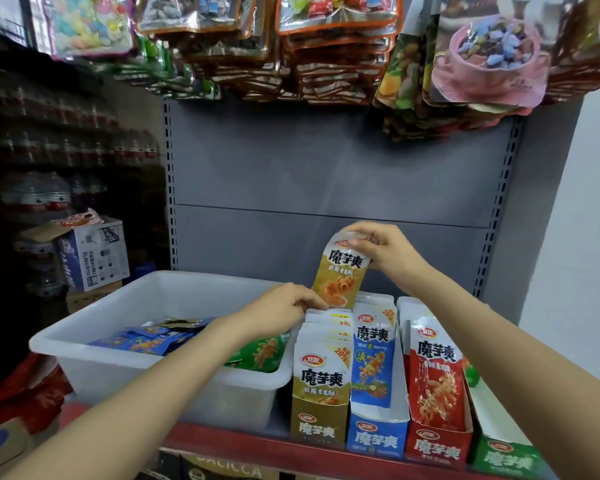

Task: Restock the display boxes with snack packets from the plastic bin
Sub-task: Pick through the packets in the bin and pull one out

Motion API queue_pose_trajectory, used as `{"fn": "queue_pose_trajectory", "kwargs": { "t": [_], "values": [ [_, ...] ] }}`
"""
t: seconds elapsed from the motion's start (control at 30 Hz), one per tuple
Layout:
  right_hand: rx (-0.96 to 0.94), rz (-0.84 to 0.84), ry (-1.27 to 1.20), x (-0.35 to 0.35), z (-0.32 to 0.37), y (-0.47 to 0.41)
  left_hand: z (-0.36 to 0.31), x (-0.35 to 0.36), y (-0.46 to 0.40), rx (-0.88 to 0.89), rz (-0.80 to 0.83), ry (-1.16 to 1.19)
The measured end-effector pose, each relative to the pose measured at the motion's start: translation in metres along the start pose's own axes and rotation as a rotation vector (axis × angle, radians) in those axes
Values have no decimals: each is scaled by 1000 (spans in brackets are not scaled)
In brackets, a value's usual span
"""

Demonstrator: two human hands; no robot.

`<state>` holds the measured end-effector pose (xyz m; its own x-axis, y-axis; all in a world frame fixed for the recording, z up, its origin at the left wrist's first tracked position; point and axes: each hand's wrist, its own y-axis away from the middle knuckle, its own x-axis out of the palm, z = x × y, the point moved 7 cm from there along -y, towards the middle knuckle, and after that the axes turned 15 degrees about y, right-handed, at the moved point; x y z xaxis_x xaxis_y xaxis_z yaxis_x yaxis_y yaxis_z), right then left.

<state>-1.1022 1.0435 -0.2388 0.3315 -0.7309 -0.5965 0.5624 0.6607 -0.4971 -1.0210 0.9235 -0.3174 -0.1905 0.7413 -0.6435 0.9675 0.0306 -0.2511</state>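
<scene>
A person stands at a grey shelf unit [326,168] with a red front edge. The right hand [383,249] pinches the top of a gold snack packet [340,271] between thumb and curled fingers, holding it upright with its lower end just above the back of the gold display box [321,420]. The left hand [284,308] reaches across the plastic bin [118,372], its fingers curled at the rear of the row of gold packets standing in that box, just beside the lower edge of the held packet; whether those fingers actually grip a packet or only press against the row cannot be told.

The gold box sits on the shelf, touching the right side of the white plastic bin. To its right stand a blue display box [376,439] with blue packets, a red display box [437,448] with red packets, and a green display box [506,460] partly hidden by the right forearm. Inside the bin lie loose blue packets [142,341] towards the left and a green packet [260,355] near the right wall.

Bags of sweets [329,46] hang above the shelf. To the left, in shadow, a cardboard carton [94,254] stands before rows of bottles [66,143].
</scene>
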Motion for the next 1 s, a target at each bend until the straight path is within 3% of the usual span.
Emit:
{"fn": "queue_pose_trajectory", "kwargs": {
  "t": [0.1,0.23,0.43,0.53,0.67,0.8,1.0],
  "values": [
    [21,93,165,18,-10,-2,-5,0,6,11,14,-36],
    [70,204,582,49,-33,0,-7,0,10,21,13,-41],
    [105,94,730,50,-37,-7,-2,1,10,6,12,-69],
    [82,177,829,58,-36,-8,2,-1,11,-2,-22,-59],
    [96,248,828,67,-41,-10,5,-3,15,-7,-33,-50],
    [93,54,638,61,-13,-17,19,-28,26,-27,-115,-77],
    [57,379,528,137,32,-38,80,-102,58,-179,-341,-125]
  ]
}}
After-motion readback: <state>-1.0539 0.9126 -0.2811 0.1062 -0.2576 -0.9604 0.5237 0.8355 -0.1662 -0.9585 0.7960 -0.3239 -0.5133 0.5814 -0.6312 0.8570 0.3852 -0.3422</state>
